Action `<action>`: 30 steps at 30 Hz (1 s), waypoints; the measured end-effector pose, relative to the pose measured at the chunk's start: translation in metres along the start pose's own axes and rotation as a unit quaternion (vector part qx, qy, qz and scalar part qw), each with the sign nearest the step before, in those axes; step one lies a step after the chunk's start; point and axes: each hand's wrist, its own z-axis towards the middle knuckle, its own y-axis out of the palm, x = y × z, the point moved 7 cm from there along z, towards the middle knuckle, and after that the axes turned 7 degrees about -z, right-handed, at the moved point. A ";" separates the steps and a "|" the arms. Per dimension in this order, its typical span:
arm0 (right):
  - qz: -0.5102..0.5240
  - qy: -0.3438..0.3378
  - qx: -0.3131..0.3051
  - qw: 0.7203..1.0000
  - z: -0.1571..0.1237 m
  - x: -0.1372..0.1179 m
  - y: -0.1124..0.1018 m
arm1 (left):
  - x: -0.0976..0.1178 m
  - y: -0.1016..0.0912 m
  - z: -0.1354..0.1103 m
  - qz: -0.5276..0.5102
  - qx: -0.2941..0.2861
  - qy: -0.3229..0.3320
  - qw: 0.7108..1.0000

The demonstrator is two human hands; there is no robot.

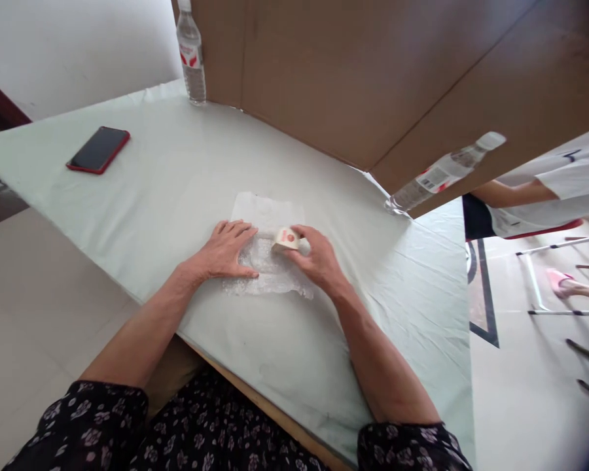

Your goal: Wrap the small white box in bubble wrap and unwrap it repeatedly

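A sheet of clear bubble wrap (269,212) lies on the pale green tablecloth in front of me. My left hand (230,250) rests flat on its left side, fingers spread and thumb stretched toward the near edge. On the right, my right hand (317,255) grips a small white box (287,239) with reddish print between thumb and fingers. The box sits over the middle of the wrap, close to the fingertips of my left hand. I cannot tell whether the box touches the wrap.
A phone (99,149) with a red case lies at the left. Water bottles stand by the brown cardboard panel (314,78): one bottle (192,65) at the back, another bottle (436,176) at right. Beyond the panel a person's arm (515,194) shows.
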 end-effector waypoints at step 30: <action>-0.122 -0.088 -0.140 0.979 -0.035 -0.012 0.040 | 0.013 -0.024 -0.001 -0.047 0.128 0.035 0.990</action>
